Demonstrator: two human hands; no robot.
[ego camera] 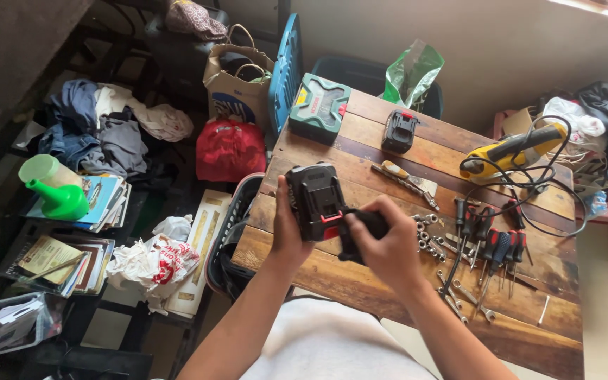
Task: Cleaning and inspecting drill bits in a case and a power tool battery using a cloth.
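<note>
While the left hand [286,229] is wrapping its fingers around the side of a chunky black-and-red plastic battery pack [316,199], the right hand [387,243] is gripping the black tool handle [362,231] joined to it. Just beyond the right fingertips, small silver metal sockets [427,233] are lying on the wooden slatted table [360,281].

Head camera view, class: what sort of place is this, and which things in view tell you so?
Probably a home workspace in a cluttered room. A wooden table carries screwdrivers and a yellow power tool, the hands hold a black battery pack, and piled clothes lie beside the table.
</note>
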